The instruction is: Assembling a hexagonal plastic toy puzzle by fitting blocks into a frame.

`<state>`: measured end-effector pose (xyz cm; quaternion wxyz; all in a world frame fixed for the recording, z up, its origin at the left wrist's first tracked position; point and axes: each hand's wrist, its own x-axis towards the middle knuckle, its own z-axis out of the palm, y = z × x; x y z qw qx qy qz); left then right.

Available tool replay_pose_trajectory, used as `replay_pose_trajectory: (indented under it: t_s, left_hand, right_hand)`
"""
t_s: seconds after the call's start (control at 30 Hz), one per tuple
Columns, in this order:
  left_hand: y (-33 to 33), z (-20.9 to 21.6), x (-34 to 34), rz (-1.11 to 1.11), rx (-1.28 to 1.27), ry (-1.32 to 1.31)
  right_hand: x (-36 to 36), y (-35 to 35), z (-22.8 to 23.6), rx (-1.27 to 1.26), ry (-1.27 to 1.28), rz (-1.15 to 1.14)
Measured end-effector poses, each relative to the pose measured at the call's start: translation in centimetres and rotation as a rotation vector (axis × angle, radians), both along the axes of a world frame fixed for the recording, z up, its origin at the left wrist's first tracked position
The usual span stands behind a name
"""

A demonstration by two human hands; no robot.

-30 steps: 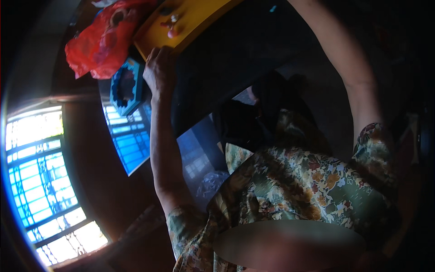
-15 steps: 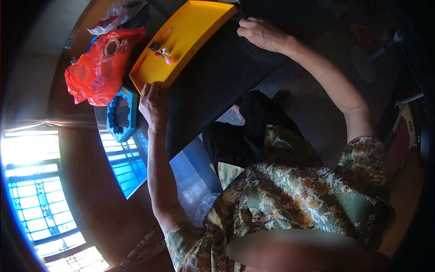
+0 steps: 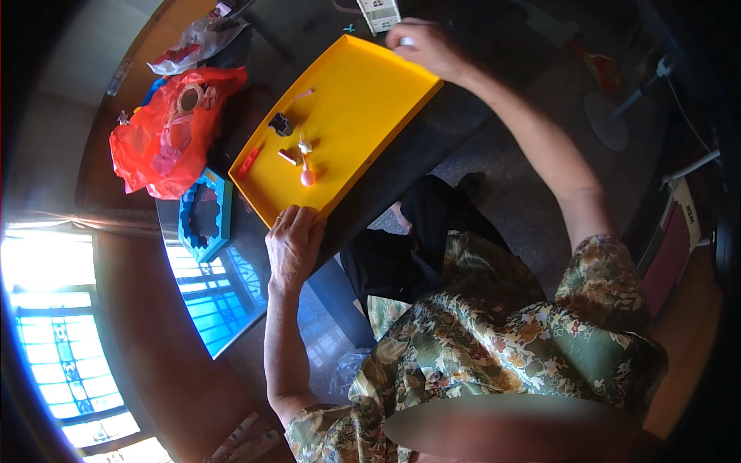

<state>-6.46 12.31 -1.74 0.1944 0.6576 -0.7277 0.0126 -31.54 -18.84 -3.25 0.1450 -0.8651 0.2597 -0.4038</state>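
Note:
My left hand (image 3: 293, 243) is closed over the near-left end of a shallow yellow tray (image 3: 369, 104), fingers hooked on its rim. Several small pieces lie in the tray's left half: a black piece (image 3: 281, 124), a red piece (image 3: 248, 163), a pink rounded piece (image 3: 309, 177), a white piece (image 3: 305, 144) and a small brown-and-white tube (image 3: 289, 157). Just beyond the tray's far-right corner, my right hand (image 3: 429, 51) has its fingers curled. Something small and white shows at the fingertips, too blurred to name. Beside these fingers stands a white toy house piece (image 3: 379, 14) with windows.
A red plastic bag (image 3: 174, 131) and a clear bag (image 3: 197, 46) lie left of the tray. A blue notched frame (image 3: 205, 216) sits near the dark table's (image 3: 247, 285) left edge. A tiny turquoise piece (image 3: 349, 28) lies past the tray.
The tray has shifted right and nearer in the picture, and my left hand with it. My right hand has moved slightly left and farther up. The white house piece has come into view.

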Motion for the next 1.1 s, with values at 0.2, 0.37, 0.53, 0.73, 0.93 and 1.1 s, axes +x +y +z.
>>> replay_pose_trajectory:
  t_s: [0.2, 0.37, 0.53, 0.73, 0.93, 1.1]
  left_hand:
    - [-0.9, 1.8, -0.5, 0.004, 0.132, 0.023]
    - [-3.4, 2.6, 1.6, 0.114, -0.002, 0.129]
    - [-6.6, 0.1, 7.7, 0.257, -0.105, 0.094]
    - [-10.4, -1.4, 7.8, 0.365, -0.118, 0.099]
    - [-10.2, -1.5, 6.5, 0.288, -0.007, -0.052]
    - [-9.7, -1.2, 5.7, 0.304, -0.032, -0.078]
  right_hand:
    - [4.9, -0.2, 0.8, -0.09, 0.002, 0.034]
    - [-1.3, -6.6, -0.7, -0.188, 0.059, -0.153]
    - [-5.4, -9.2, -1.9, -0.062, 0.38, -0.456]
    - [-7.7, -13.8, -4.8, -0.237, 0.477, -0.437]
    - [-6.5, -8.9, -1.2, -0.145, 0.273, -0.233]
    - [2.9, -0.4, 3.9, -0.121, 0.14, 0.106]
